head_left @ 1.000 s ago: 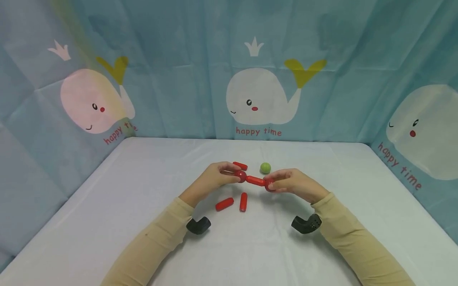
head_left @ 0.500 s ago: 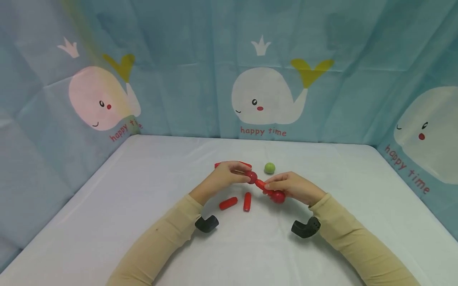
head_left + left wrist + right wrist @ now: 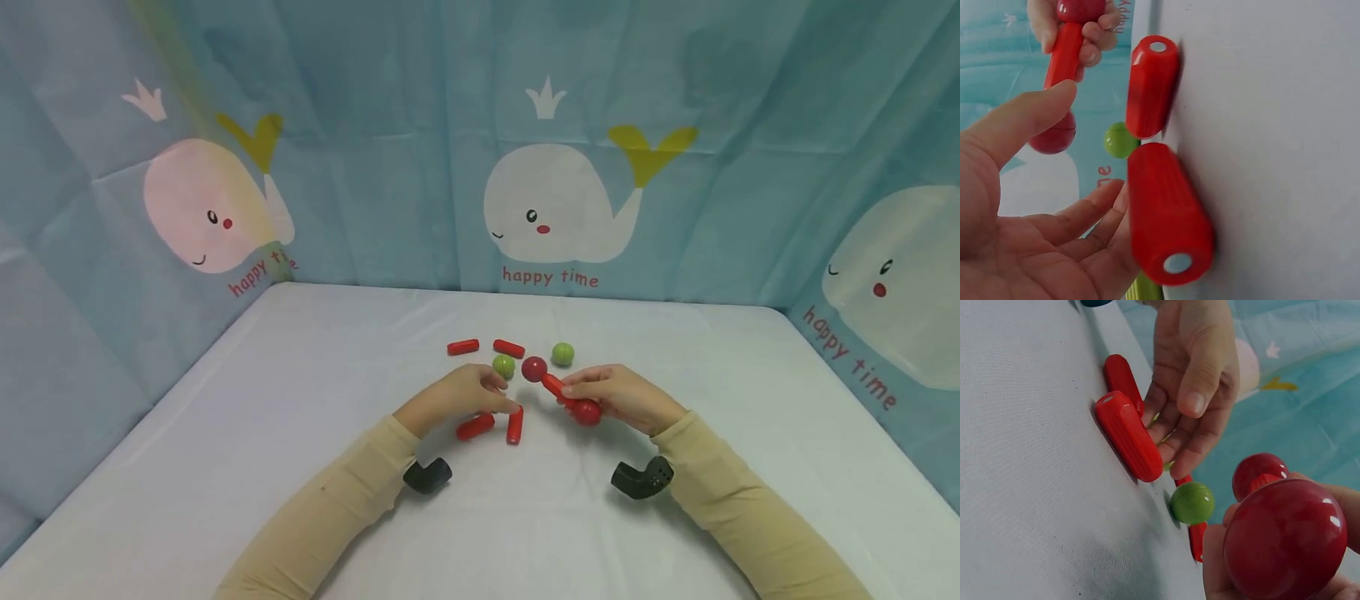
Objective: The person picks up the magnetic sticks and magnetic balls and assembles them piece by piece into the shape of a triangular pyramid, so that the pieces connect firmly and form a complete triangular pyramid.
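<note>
My right hand point(image 3: 622, 396) grips a red rod point(image 3: 553, 385) by its middle, above the table. A red ball point(image 3: 534, 368) sits on the rod's far end and another red ball point(image 3: 587, 412) on its near end. My left hand point(image 3: 457, 395) holds nothing, its thumb and fingers spread apart in the left wrist view. Close by it lie two loose red rods: one beneath the hand point(image 3: 1169, 212), the other by its fingertips point(image 3: 1152, 87). Pale round discs show on their ends. Whether the fingers touch either rod I cannot tell.
Behind my left hand rests a green ball point(image 3: 503, 366), with a second green ball point(image 3: 562, 354) to its right. Farther back lie two more red rods, one left point(image 3: 462, 347) and one right point(image 3: 509, 348). A blue whale-print curtain point(image 3: 405, 208) borders the white table point(image 3: 337, 350).
My left hand has let go of the far red ball and come down toward the near loose rods, uncovering a green ball. The right hand has turned the joined rod and balls and keeps its grip.
</note>
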Motion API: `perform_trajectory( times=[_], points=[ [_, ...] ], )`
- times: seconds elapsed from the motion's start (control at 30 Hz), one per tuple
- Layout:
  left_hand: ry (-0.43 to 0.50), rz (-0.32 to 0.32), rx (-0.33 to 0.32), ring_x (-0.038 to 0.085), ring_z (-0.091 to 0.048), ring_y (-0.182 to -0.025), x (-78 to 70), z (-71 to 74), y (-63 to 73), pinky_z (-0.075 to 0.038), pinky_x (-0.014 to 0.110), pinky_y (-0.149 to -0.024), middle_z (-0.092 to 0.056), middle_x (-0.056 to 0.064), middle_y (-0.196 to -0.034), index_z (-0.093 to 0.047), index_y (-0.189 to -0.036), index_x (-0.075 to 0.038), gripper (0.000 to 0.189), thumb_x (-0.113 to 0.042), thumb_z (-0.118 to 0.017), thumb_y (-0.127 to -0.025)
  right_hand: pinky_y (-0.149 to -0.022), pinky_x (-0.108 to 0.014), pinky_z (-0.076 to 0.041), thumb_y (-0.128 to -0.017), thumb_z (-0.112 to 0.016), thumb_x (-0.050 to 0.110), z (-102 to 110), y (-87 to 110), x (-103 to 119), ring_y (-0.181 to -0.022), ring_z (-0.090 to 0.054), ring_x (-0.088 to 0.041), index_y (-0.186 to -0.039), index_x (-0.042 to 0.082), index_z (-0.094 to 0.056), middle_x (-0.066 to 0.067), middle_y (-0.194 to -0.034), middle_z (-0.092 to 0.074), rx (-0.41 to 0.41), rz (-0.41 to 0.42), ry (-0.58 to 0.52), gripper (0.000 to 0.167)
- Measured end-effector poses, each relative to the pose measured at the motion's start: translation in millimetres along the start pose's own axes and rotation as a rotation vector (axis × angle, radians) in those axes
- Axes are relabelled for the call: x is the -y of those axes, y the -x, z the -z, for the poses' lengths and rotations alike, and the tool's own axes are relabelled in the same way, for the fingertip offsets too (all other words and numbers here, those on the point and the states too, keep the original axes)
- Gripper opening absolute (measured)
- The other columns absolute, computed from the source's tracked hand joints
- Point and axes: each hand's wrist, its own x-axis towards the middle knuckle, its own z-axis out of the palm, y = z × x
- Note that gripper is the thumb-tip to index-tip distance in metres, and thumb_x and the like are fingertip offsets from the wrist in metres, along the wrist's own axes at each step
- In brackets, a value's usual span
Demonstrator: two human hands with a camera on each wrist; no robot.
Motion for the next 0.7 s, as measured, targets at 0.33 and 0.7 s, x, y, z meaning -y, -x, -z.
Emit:
perform_trajectory(
  times=[0.33,0.7],
  points=[
    [-0.087,-0.055,-0.025,0.016,-0.058,-0.087,-3.3,-13.2,1.6,-0.052,0.028,-0.075,-0.063,0.001,-0.094,-0.065,-0.111,-0.012,0.045,-0.04,-0.081,-0.08,-0.085,-0.027,-0.054,-0.096,-0.064,0.023,3,0.4,0,-0.093,-0.067,-0.016,-0.126,-0.003,-0.064,-0.007,-0.109,-0.073,-0.028,-0.001,0.024,0.04],
    [-0.121,-0.045,-0.048,0.016,-0.057,-0.077,-6.4,-23.7,4.3,-0.049,0.026,-0.066,-0.061,0.002,-0.087,-0.062,-0.111,-0.011,0.048,-0.037,-0.085,-0.077,-0.084,-0.026,-0.055,-0.095,-0.065,0.023,0,-0.9,-3,-0.093,-0.067,-0.016,-0.126,-0.004,-0.063,-0.005,-0.107,-0.073,-0.026,-0.008,0.015,0.041]
  ],
)
